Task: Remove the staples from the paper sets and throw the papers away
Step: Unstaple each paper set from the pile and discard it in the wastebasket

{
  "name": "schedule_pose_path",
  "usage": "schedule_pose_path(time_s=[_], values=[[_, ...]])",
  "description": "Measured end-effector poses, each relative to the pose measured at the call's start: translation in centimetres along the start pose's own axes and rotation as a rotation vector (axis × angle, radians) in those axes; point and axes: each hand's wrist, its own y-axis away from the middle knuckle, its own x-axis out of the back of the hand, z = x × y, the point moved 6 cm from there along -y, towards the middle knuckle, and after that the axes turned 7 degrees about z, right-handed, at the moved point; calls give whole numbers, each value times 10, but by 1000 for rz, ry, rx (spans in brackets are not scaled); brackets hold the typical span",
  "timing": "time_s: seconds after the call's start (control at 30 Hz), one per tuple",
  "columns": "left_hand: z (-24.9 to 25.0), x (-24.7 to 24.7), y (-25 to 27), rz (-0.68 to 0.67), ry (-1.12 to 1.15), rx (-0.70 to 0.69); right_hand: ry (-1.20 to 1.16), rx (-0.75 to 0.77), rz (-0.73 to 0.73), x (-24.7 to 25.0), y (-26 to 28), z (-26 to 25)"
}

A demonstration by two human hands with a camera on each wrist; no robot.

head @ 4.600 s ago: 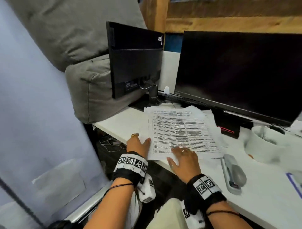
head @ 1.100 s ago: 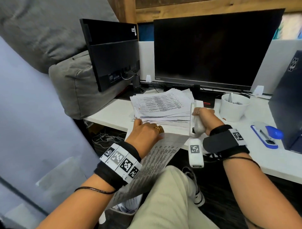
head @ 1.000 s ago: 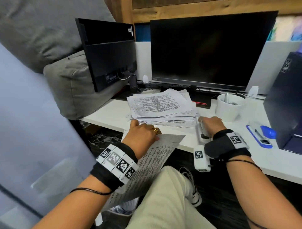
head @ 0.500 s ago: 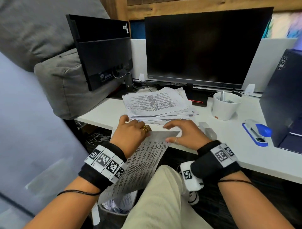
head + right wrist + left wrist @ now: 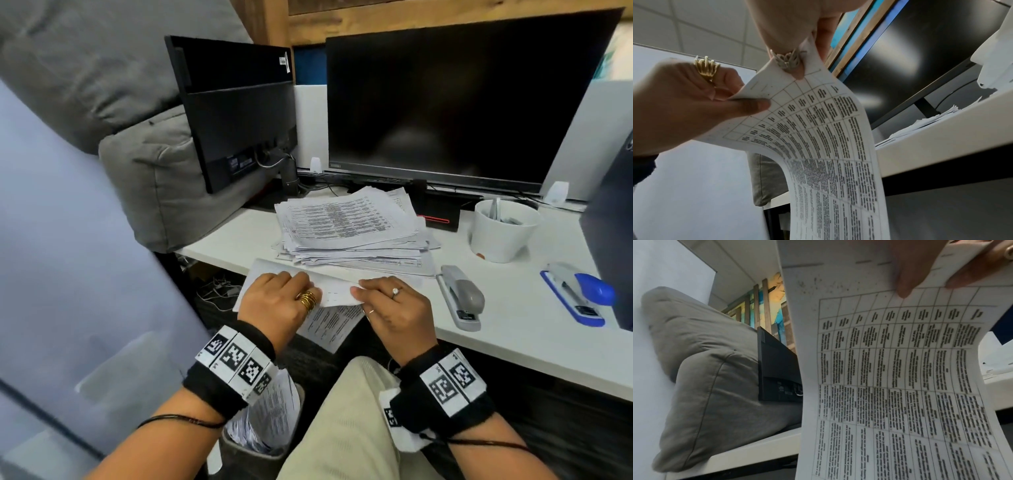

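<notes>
— Where is the paper set (image 5: 334,310) now?

— At the front edge of the bench (image 5: 520,329), held up by both hands. Its top edge is lifted; the printed sheets bend over and hang down past the bench edge toward the person's lap.

— How do the hands grip it?

— The left hand (image 5: 279,303) pinches the top edge between thumb and curled fingers; the right hand (image 5: 394,310) does the same just beside it, fingers closed round the paper.

— And the rest?

— The pile of papers (image 5: 349,228) lies behind the hands. The grey stapler (image 5: 462,296) rests right of the right hand, untouched. A bin (image 5: 260,442) with papers sits below, by the knee.
</notes>
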Motion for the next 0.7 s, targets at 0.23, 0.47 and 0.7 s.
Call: schedule_pose_path(time_s=[0.23,0.47,0.7], values=[[-48,-42,27,-673,8,393,-87,-278,-464,-56,14,12],[-90,-82,128,-947,178,720,1,-224,-1198,-145,54,-19],[-108,-104,196,-1162,8,996,74,-161,-1307,-222,78,-17]])
